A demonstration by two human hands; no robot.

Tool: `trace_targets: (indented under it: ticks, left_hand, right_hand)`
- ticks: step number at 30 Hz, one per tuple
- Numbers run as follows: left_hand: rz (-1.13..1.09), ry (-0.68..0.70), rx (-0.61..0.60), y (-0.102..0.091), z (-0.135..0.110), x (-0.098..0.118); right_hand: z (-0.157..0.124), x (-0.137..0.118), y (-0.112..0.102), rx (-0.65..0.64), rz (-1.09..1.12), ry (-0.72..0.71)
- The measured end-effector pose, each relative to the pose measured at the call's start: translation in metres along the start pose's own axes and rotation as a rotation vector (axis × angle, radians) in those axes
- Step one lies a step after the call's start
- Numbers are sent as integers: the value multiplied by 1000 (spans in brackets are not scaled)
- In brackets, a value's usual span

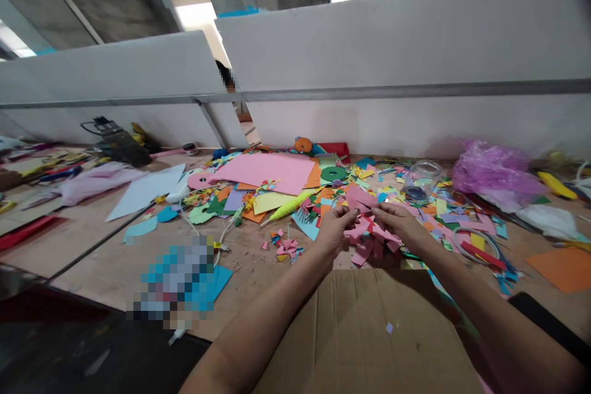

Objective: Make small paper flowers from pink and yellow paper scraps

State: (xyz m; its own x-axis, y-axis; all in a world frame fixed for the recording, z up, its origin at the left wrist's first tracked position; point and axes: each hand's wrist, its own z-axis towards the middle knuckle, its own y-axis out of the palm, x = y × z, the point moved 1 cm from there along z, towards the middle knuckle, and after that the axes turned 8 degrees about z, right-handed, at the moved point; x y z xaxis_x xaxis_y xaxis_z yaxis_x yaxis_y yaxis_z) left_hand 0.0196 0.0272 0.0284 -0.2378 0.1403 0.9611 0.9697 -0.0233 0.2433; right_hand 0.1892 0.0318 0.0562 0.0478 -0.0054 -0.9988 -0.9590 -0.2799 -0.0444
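My left hand (pixel 336 228) and my right hand (pixel 398 221) are close together over the table, fingers pinched on a piece of pink paper (pixel 359 197) between them. Just below lies a heap of cut pink paper pieces (pixel 378 246), partly hidden by the hands. Under my forearms, a brown cardboard sheet (pixel 369 332) with one small lilac scrap on it reaches toward me. A few smaller pink and orange scraps (pixel 289 249) are spread to the left of my left hand.
A large pink sheet (pixel 268 171) lies on coloured paper behind the hands. Right of it stand a clear jar (pixel 422 172) and a purple plastic bag (pixel 498 172). A coiled cable (pixel 475 249) lies right; a dark bottle (pixel 122 143) is far left. A white partition (pixel 406 43) runs behind.
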Motion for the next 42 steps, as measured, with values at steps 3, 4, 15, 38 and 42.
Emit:
trace_targets:
  ticks: [3,4,15,38,42]
  left_hand:
    - [-9,5,-4,1,0,0]
    - [-12,11,-5,1,0,0]
    - [14,18,-32,1,0,0]
    - [60,-134,-109,6,-12,2]
    - [61,-177,-100,8,-21,5]
  right_hand:
    - [1,1,0,4,20,-4]
    - [1,2,0,5,22,-8]
    - [1,2,-1,22,44,-4]
    - [2,8,3,34,149,-6]
    - [1,10,5,41,175,-12]
